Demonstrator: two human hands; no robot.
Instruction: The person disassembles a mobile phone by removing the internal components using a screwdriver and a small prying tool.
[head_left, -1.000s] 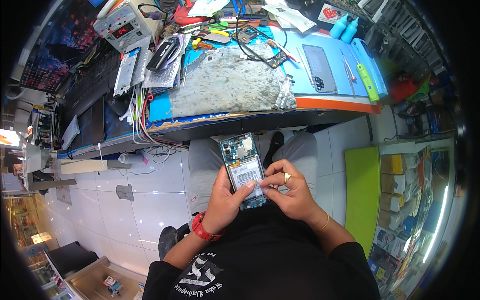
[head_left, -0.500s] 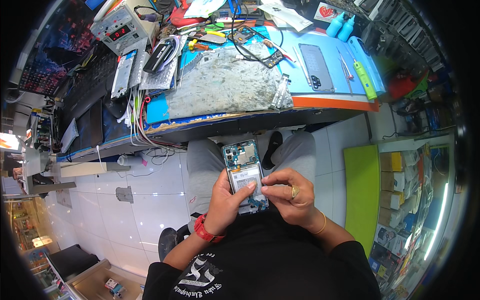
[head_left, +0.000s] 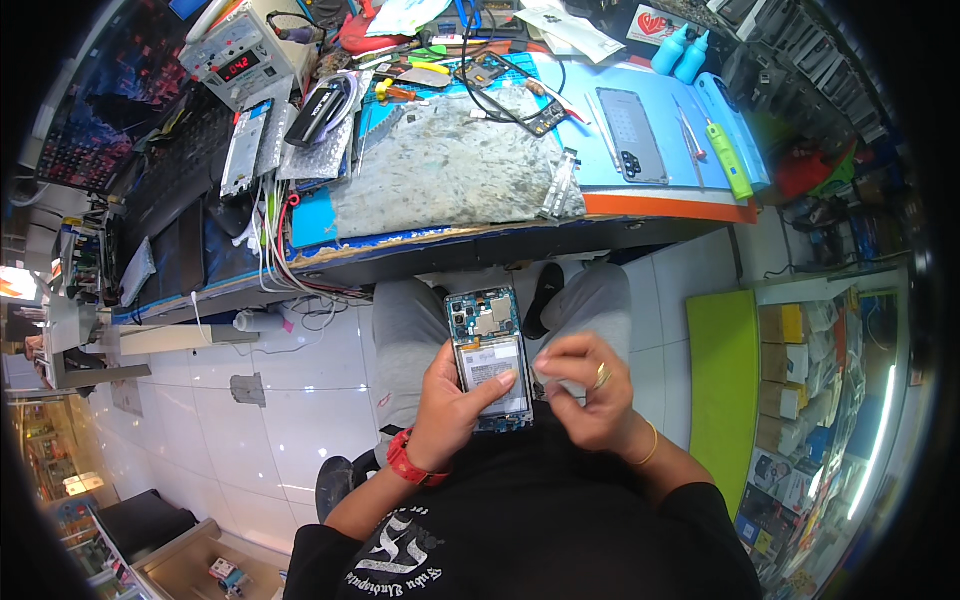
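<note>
My left hand (head_left: 452, 407) grips an opened smartphone (head_left: 487, 312) from its left side, thumb laid across the pale battery (head_left: 488, 372). The phone's back is off, and a blue-green circuit board with a camera cluster shows at its upper end. Just off the phone's right edge, my right hand (head_left: 598, 392) is slightly smeared by motion, its index finger and thumb bent toward each other. A small dark piece seems to be at those fingertips, too blurred to name. The phone is above my lap, near my black shirt.
Ahead is a workbench with a stained grey mat (head_left: 450, 165), a detached phone back cover (head_left: 632, 135), tweezers (head_left: 690, 135), a green pen-shaped tool (head_left: 729, 160) and a power supply (head_left: 240, 60). Cables hang over its front edge. A lime-green panel (head_left: 715, 390) and display case stand right.
My right hand has drawn away from the phone toward the right. The blue piece by the phone's lower right no longer shows there. The power supply's display reading has changed.
</note>
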